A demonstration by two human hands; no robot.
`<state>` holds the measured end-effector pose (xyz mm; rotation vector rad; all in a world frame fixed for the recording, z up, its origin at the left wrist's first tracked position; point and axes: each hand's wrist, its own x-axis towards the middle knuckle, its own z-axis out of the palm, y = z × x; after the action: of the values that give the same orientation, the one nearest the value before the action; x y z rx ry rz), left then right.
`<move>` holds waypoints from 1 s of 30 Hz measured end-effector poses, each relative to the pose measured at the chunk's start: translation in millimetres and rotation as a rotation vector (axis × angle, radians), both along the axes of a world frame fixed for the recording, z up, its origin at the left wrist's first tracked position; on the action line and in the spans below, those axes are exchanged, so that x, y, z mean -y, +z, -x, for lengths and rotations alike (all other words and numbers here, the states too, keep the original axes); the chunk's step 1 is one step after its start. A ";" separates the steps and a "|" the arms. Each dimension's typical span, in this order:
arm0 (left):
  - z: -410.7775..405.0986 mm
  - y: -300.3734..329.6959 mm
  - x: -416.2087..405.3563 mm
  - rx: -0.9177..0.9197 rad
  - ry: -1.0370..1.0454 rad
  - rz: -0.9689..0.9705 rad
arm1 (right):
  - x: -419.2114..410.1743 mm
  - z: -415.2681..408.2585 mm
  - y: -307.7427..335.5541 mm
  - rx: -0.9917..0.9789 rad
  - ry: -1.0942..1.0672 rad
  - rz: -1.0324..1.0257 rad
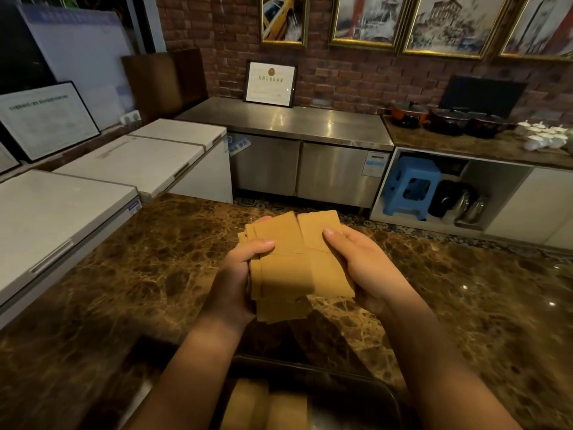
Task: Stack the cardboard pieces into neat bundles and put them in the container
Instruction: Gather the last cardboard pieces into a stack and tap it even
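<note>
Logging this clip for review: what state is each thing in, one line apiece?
Cardboard pieces: held above the counter in both hands, fanned and uneven, not yet a neat bundle.
Left hand: gripping the stack's left edge.
Right hand: gripping the stack's right edge.
Container: dark, open, near the counter's front edge, some cardboard already inside.
Marble counter: bare around the hands.
</note>
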<state>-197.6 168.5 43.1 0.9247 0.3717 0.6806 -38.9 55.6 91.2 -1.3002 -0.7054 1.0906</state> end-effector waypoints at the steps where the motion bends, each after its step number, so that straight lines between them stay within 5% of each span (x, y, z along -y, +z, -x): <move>1: 3.1 1.3 0.0 0.002 0.016 -0.023 | 1.1 -2.6 0.3 -0.025 -0.023 -0.005; 9: 0.3 3.7 -2.2 0.048 0.006 0.044 | -1.9 -6.9 -2.1 0.046 -0.039 -0.044; 17: -36.2 8.5 -6.7 0.108 -0.019 0.283 | -15.6 8.0 -3.2 0.466 -0.109 -0.036; 23: -47.7 13.9 -8.2 0.117 -0.082 0.212 | -19.8 4.7 -11.1 0.628 -0.318 0.084; 26: -56.2 15.8 -4.3 0.144 -0.086 0.119 | -13.5 2.8 -10.7 0.394 -0.287 0.165; 30: -75.6 17.2 3.4 0.090 0.130 -0.194 | 0.5 -0.7 -18.0 -0.564 -0.171 0.074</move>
<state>-122.0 165.1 60.3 1.0564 0.2911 0.8859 -38.2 55.1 73.2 -1.0191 -0.1312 1.2714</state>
